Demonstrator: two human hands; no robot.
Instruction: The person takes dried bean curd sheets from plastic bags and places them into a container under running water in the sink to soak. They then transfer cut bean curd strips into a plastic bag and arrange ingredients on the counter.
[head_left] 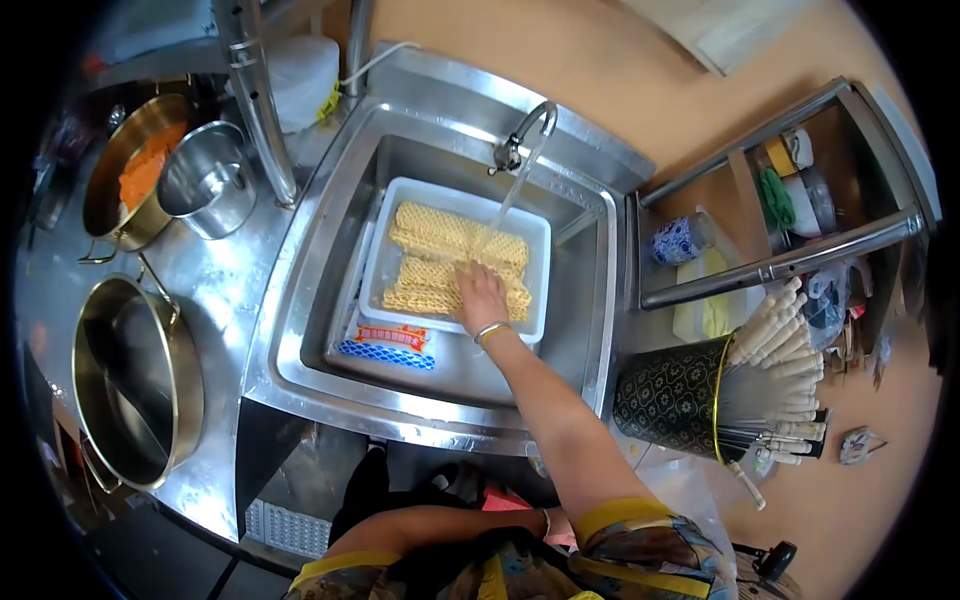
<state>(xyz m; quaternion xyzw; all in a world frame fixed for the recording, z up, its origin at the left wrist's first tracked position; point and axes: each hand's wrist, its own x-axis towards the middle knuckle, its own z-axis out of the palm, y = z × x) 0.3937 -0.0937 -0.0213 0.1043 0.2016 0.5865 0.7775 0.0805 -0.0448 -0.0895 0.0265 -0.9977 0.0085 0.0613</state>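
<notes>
My right hand (pixel 483 298), wearing a bracelet, reaches into a white plastic tub (pixel 545 260) in the sink. Its fingers are extended and rest on the near row of pale yellow noodle blocks (pixel 425 285). Another row of noodle blocks (pixel 430 222) lies behind it. Water streams from the faucet (pixel 512 150) onto the noodles beside my fingers. My left hand (pixel 560 527) is low against my body, mostly hidden by my right arm and sleeve, with a bit of pink near it. A blue-and-white package (pixel 388 348) with a red label lies by the tub's front edge.
The metal sink (pixel 400 400) surrounds the tub. To its left stand a divided pot (pixel 185 400), a steel pot (pixel 215 190) and a brass-coloured pan (pixel 100 190) with orange contents. On the right are a black patterned bucket (pixel 665 398) of white-handled utensils and a shelf rack (pixel 790 265).
</notes>
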